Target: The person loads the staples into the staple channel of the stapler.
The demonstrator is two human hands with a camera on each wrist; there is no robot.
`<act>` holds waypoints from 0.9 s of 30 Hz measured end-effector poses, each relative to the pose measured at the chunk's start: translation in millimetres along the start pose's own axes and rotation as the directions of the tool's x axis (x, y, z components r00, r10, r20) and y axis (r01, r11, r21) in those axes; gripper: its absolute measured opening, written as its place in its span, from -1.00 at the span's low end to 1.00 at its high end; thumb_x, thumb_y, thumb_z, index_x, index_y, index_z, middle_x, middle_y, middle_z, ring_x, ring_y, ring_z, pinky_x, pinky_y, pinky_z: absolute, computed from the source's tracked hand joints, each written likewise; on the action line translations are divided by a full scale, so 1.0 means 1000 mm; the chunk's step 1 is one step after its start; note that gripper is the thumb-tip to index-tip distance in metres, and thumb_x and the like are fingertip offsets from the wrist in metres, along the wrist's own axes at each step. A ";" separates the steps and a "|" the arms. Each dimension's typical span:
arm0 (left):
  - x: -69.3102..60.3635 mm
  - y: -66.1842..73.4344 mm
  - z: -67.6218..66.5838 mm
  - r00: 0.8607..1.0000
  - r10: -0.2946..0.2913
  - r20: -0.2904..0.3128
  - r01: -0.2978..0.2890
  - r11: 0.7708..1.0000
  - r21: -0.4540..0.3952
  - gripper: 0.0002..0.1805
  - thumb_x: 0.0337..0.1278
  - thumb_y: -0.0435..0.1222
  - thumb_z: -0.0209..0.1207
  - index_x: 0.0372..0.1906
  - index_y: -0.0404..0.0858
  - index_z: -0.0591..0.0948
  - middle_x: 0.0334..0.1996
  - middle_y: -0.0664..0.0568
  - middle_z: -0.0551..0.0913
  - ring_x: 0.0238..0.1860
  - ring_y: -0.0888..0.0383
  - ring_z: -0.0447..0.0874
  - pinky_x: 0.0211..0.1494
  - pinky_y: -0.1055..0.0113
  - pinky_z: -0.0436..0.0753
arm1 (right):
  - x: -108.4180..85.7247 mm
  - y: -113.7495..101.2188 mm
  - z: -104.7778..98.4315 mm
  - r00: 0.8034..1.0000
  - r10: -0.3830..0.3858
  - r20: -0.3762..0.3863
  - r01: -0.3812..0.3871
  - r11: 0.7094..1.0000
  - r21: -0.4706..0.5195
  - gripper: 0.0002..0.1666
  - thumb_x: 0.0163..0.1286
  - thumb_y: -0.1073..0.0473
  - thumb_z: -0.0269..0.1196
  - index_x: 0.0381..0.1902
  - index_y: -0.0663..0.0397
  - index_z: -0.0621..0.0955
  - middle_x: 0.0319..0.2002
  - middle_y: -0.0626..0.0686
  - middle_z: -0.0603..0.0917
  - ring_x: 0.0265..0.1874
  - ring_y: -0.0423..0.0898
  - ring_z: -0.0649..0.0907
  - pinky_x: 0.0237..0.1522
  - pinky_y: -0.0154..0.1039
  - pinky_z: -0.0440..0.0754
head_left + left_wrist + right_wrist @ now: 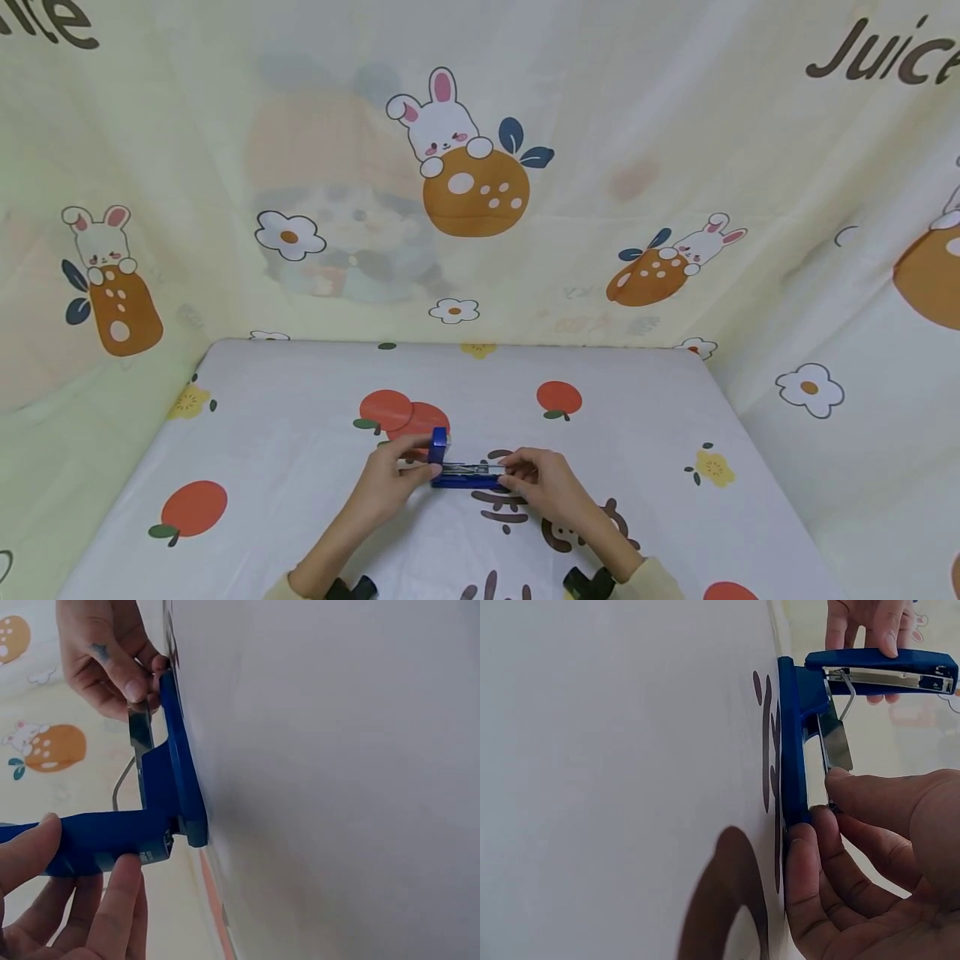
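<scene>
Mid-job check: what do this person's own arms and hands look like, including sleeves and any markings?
The left hand and right hand are both ungloved. Pale cream fabric sleeves show at the head view's bottom edge, with black, rounded devices close by. A small, dark bluish mark sits near the right thumb. No cables are visible.

Bright head view, dim wrist views

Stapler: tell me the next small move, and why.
Probably ease the right hand off the end of the metal track: it grips there while the left hand holds the blue top raised, so closing that top now might pinch it.
</scene>
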State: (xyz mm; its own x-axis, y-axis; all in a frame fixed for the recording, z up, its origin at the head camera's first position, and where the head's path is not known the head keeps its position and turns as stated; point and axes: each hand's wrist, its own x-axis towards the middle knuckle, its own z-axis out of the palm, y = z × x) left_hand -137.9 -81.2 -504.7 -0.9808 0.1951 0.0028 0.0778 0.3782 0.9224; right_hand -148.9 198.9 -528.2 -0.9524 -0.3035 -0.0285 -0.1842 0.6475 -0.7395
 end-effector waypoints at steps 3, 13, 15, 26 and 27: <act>0.001 0.001 0.001 1.000 0.011 0.010 -0.011 1.000 0.012 -0.55 0.30 -0.36 0.41 0.27 -0.22 0.68 0.06 -0.06 0.80 0.10 0.01 0.73 0.15 0.14 0.83 | 0.000 0.000 0.000 1.000 -0.001 -0.006 0.001 1.000 -0.001 -0.80 0.41 0.16 0.46 -0.06 0.08 0.77 -0.33 -0.12 0.72 -0.40 -0.29 0.59 -0.34 -0.46 0.62; 0.001 0.003 0.006 0.999 0.041 -0.007 -0.041 0.997 0.068 -0.54 0.28 -0.35 0.42 0.27 -0.24 0.68 0.04 -0.08 0.80 0.07 0.01 0.73 0.08 0.23 0.85 | -0.001 0.000 0.000 1.000 -0.003 -0.010 0.003 1.000 -0.005 -0.81 0.41 0.17 0.45 -0.06 0.07 0.77 -0.34 -0.12 0.72 -0.40 -0.30 0.58 -0.34 -0.46 0.63; 0.001 0.004 0.007 0.999 0.048 -0.013 -0.047 0.995 0.082 -0.54 0.28 -0.34 0.43 0.27 -0.23 0.69 0.04 -0.07 0.80 0.07 0.01 0.74 0.09 0.21 0.85 | 0.000 0.000 0.000 1.000 -0.002 -0.011 0.002 1.000 -0.004 -0.81 0.42 0.17 0.45 -0.06 0.07 0.77 -0.34 -0.12 0.72 -0.40 -0.30 0.59 -0.34 -0.46 0.63; 0.001 0.007 0.009 0.998 0.052 -0.021 -0.049 0.992 0.117 -0.56 0.25 -0.32 0.46 0.23 -0.18 0.72 0.01 -0.03 0.82 0.05 0.04 0.74 0.09 0.16 0.86 | 0.000 0.000 0.002 1.000 0.002 -0.015 -0.002 1.000 -0.007 -0.82 0.41 0.17 0.45 -0.06 0.06 0.77 -0.33 -0.13 0.72 -0.39 -0.31 0.59 -0.33 -0.45 0.63; 0.001 0.007 0.009 0.998 0.053 -0.021 -0.050 0.992 0.118 -0.56 0.24 -0.32 0.46 0.23 -0.18 0.72 0.01 -0.03 0.82 0.04 0.04 0.74 0.08 0.17 0.86 | 0.000 0.001 0.002 1.000 0.000 -0.014 0.000 1.000 -0.008 -0.81 0.41 0.17 0.45 -0.06 0.06 0.77 -0.33 -0.13 0.72 -0.39 -0.31 0.59 -0.33 -0.45 0.63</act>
State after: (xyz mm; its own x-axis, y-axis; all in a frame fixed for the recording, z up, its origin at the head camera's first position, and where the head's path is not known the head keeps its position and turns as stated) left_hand -136.3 -70.0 -502.0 -0.9789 0.1956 0.0594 0.1471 0.4721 0.8692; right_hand -148.5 198.1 -529.8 -0.9558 -0.2934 -0.0192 -0.1857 0.6532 -0.7340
